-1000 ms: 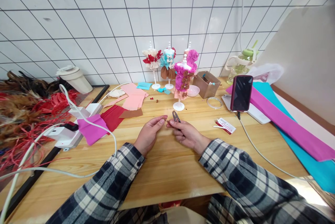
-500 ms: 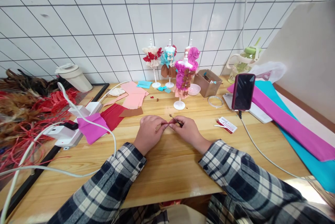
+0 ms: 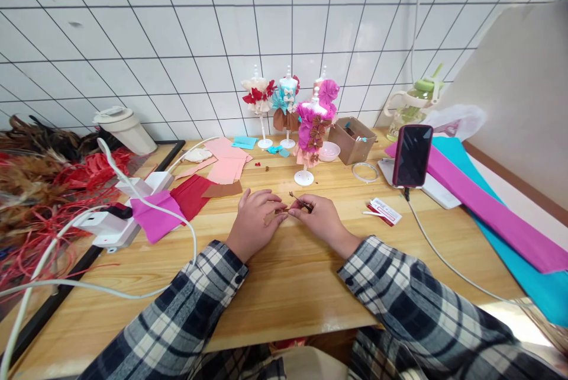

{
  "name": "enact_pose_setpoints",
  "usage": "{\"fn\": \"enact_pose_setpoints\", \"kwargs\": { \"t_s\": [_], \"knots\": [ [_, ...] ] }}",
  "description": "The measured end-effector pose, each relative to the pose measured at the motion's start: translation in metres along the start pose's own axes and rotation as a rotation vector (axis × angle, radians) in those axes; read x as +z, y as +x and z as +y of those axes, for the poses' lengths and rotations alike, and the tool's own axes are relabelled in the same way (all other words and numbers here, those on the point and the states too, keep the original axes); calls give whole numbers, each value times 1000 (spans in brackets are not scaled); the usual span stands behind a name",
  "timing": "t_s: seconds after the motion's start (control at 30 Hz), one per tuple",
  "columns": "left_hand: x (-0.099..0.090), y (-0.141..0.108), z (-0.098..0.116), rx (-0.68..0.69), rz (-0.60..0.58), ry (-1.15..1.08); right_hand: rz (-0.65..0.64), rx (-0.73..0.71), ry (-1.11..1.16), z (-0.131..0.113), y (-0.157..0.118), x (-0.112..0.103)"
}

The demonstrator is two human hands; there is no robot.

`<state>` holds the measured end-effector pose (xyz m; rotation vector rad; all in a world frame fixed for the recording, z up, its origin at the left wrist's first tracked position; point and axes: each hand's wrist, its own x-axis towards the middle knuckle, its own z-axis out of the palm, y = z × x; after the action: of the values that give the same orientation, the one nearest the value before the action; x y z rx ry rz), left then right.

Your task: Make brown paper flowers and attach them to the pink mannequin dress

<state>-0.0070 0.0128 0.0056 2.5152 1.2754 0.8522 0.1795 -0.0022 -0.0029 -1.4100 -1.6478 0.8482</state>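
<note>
My left hand [image 3: 256, 223] has its thumb and fingertips closed on a small brown scrap [image 3: 281, 211] that looks like crepe paper. Opposite it, the thumb and index finger of my right hand [image 3: 320, 218] meet at the scrap's other end. A small slim pointed tool [image 3: 300, 201], dark with a brownish tip, is tucked in the right hand and points up and left; its kind is unclear. Beyond the hands stands a small white dress form [image 3: 304, 177] in magenta, brown and peach paper ruffles. A brown paper strip [image 3: 222, 189] lies left of my left hand.
Pink [image 3: 228, 167] and red paper sheets [image 3: 193, 197] lie left, by a power strip [image 3: 118, 232] with looping white cables. Several dressed forms, a cardboard box [image 3: 354, 142] and a pink bowl [image 3: 329, 152] stand behind. A propped phone [image 3: 412, 156] and long paper rolls [image 3: 492, 208] are right.
The fingers of my left hand have spread and lifted somewhat, and more of the brown scrap shows between the hands. My right hand has shifted slightly right, still with the pointed tool.
</note>
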Motion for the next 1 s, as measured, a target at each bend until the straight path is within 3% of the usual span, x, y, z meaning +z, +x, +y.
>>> {"fn": "enact_pose_setpoints", "kwargs": {
  "t_s": [0.33,0.53,0.67,0.8,1.0],
  "knots": [
    [0,1,3,1,-21,-40,-39,-25,-12,-2,-1,3],
    [0,3,-3,-207,89,-295,11,-25,-29,-1,-2,-1],
    [3,3,-9,-423,136,-601,-126,-64,-93,6,-4,4],
    [4,4,-7,-497,106,-847,-264,-84,-166,4,-7,9],
    [5,4,0,-500,61,-826,-301,-46,-221,-4,-11,8]
  ]
}}
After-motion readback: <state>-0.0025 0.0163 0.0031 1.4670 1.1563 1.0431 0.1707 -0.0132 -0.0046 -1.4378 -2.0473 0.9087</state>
